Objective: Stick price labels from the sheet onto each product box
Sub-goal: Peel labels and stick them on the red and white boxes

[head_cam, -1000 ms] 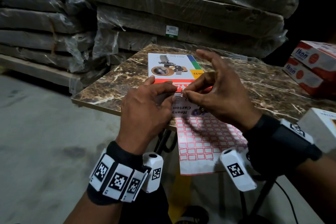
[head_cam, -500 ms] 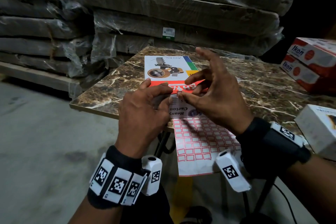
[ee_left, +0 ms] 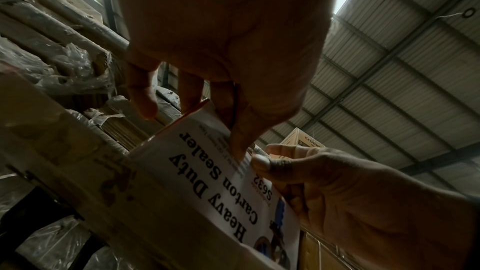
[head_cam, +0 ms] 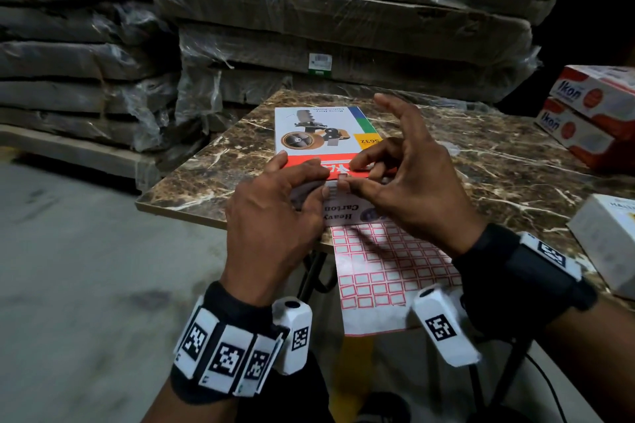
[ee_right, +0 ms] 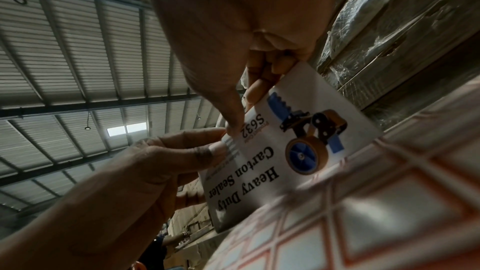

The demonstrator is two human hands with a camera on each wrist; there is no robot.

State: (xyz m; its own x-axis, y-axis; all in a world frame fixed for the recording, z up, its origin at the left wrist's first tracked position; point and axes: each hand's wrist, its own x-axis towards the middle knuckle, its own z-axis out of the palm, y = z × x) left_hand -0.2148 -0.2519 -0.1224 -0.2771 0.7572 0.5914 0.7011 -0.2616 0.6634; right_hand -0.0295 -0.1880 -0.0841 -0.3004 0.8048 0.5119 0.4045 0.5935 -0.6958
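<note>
A white, red-banded carton sealer box (head_cam: 316, 127) lies flat near the front left corner of the marble table (head_cam: 498, 165). My left hand (head_cam: 309, 178) grips the box's near edge, thumb on the printed front face (ee_left: 207, 171) and fingers curled over the top. My right hand (head_cam: 350, 178) pinches a small price label (head_cam: 343, 176) between thumb and forefinger, right at that same edge, its other fingers spread upward. The red-gridded label sheet (head_cam: 378, 271) lies under my right wrist and hangs over the table's front edge; it fills the lower right of the right wrist view (ee_right: 363, 213).
Two red-and-white Ikon boxes (head_cam: 591, 113) are stacked at the table's far right. A white box (head_cam: 604, 240) sits at the near right. Plastic-wrapped cardboard stacks (head_cam: 343, 27) rise just behind the table. Bare concrete floor (head_cam: 86, 268) lies to the left.
Both hands have stayed at the box's near edge. My right thumb and forefinger have settled slightly lower onto the edge with the label.
</note>
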